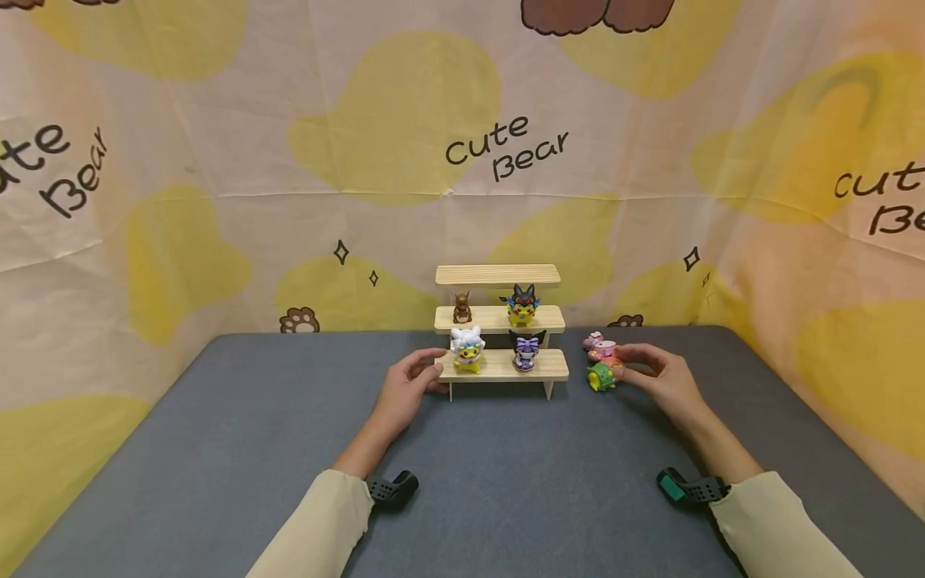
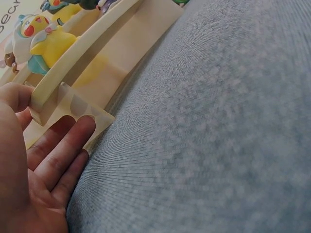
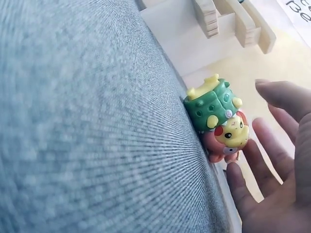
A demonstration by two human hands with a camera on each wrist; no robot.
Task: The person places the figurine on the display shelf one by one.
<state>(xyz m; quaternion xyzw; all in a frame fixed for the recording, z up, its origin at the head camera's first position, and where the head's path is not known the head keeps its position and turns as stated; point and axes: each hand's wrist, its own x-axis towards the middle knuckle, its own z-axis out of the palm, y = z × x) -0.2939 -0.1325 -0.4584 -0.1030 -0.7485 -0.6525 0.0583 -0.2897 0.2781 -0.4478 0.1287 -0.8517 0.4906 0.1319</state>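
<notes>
A three-tier wooden display shelf (image 1: 499, 319) stands on the table. My left hand (image 1: 405, 389) holds the left end of its lowest tier, thumb and index at the board's end; in the left wrist view the other fingers (image 2: 73, 141) stretch out beneath. Right of the shelf, my right hand (image 1: 661, 377) is spread beside a small group of figurines. One is a green-bodied figurine (image 3: 214, 104) with a yellow face, lying on its side, feet towards the shelf. Space shows between the thumb and it. A pink figurine (image 1: 603, 350) lies just behind; its far side is hidden.
On the lowest tier stand a white-hooded yellow figurine (image 1: 466, 350) and a purple figurine (image 1: 526, 353). The middle tier bears a brown figurine (image 1: 462, 308) and a black-hooded yellow one (image 1: 522, 305). A patterned cloth (image 1: 390, 120) hangs behind the grey table (image 1: 535, 482).
</notes>
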